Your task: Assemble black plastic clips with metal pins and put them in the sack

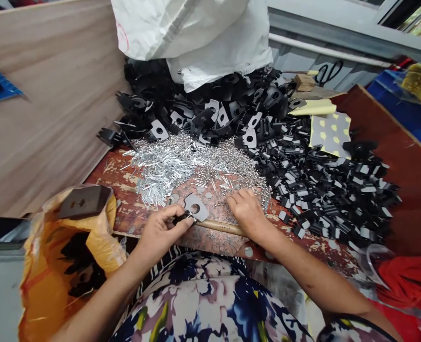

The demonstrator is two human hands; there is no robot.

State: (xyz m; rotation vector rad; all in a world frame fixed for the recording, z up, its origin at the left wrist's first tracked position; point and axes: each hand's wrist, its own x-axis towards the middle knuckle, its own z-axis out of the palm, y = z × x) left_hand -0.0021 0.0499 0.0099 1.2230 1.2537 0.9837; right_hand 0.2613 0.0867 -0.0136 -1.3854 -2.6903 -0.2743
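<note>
My left hand (pixel 165 228) pinches a black plastic clip part with a flat grey plate (pixel 201 212) that has a round hole in it. Close to the near edge of the pin heap, my right hand (pixel 246 211) has its fingers curled down and together; whatever they hold is hidden. Between my hands a wooden handle (pixel 220 226) lies across the worktop, one end passing behind the right wrist. Beyond them spreads a heap of thin silvery metal pins (pixel 167 164), with small shiny metal pieces (pixel 246 164) on its right side.
Black clip parts (pixel 217 116) are piled at the back, below a white sack (pixel 196 28). Small black-and-grey pieces (pixel 324 190) cover the right side. A yellow bag (pixel 35 285) with black parts stands at left. A sticker sheet (pixel 330 134) and scissors (pixel 329 72) lie back right.
</note>
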